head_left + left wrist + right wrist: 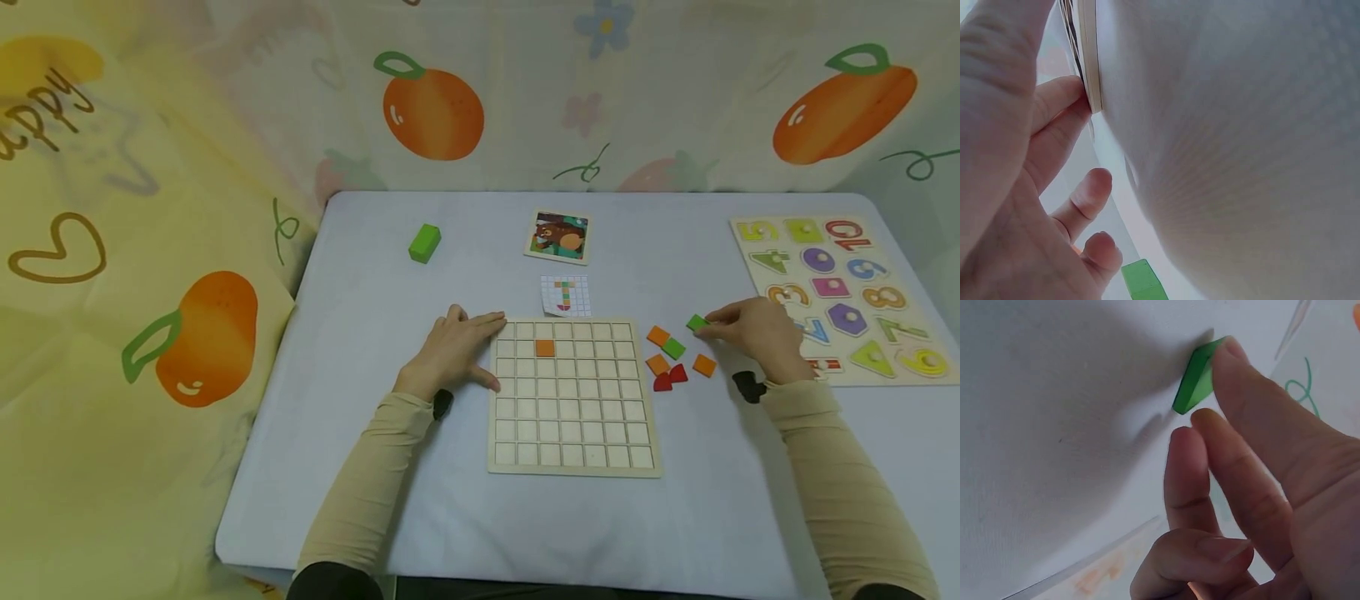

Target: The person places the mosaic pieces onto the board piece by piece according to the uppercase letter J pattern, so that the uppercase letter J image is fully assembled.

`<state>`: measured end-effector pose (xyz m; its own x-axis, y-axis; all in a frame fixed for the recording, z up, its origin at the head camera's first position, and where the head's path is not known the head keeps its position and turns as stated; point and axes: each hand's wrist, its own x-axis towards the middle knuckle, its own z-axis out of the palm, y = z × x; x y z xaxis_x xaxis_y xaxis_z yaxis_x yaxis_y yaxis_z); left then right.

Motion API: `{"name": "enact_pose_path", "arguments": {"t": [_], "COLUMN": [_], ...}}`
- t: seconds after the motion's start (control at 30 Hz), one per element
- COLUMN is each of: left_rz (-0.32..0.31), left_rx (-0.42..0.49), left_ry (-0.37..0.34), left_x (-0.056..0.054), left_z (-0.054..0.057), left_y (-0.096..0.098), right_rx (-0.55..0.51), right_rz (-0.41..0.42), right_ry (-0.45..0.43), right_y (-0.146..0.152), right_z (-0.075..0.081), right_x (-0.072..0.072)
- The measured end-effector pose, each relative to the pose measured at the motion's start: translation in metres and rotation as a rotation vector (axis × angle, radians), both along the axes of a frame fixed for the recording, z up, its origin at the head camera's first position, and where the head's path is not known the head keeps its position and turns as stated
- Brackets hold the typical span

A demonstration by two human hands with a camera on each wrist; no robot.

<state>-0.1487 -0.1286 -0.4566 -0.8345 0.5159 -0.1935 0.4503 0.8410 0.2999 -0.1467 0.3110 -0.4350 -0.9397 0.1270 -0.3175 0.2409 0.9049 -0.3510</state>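
Note:
My left hand rests at the left edge of the wooden grid board, fingers touching its upper left corner and thumb at its side. The left wrist view shows two fingertips against the board's edge. One orange square tile sits in the board's second row. To the right, my right hand pinches a green square tile at its fingertips, tilted near the white tabletop. Beside the board lie orange tiles, another green tile and two red pieces.
Behind the board lies a paper card with a coloured grid pattern. Farther back are a bear picture puzzle and a green block. A number-and-shape puzzle board lies at the right, partly behind my right hand.

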Motion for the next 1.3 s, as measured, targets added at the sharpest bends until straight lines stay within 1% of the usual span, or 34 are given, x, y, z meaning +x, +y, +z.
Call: {"name": "enact_pose_path", "arguments": {"t": [0.2,0.3,0.4,0.53,0.6,0.87,1.1,1.3], "left_rz": [-0.006,-0.007,-0.007,-0.008,-0.008,0.0,0.004,-0.001], "left_rx": [0.007,0.004,0.002,0.004,0.003,0.015,0.017,0.018], "left_ry": [-0.002,-0.002,-0.003,-0.007,-0.007,-0.028,-0.032,-0.019], "left_x": [0.001,0.001,0.001,0.001,0.001,0.001,0.001,0.001], "left_z": [-0.001,-0.001,-0.001,-0.001,-0.001,0.0,0.0,-0.001], "left_y": [-0.001,-0.001,-0.001,-0.001,-0.002,-0.003,-0.002,-0.001], "right_rx": [0.017,0.011,-0.015,-0.064,-0.093,-0.173,-0.213,-0.229], "right_rz": [-0.024,-0.027,-0.007,0.051,0.074,0.144,0.216,0.263], "right_ry": [-0.056,-0.064,-0.037,0.002,-0.001,-0.064,-0.076,-0.091], "right_y": [-0.002,-0.002,-0.001,-0.002,-0.006,-0.032,-0.063,-0.091], "right_z": [0.0,0.001,0.002,0.005,0.008,0.016,0.016,0.014], "right_x": [-0.002,-0.003,-0.004,-0.008,-0.01,-0.022,-0.03,-0.035]}}
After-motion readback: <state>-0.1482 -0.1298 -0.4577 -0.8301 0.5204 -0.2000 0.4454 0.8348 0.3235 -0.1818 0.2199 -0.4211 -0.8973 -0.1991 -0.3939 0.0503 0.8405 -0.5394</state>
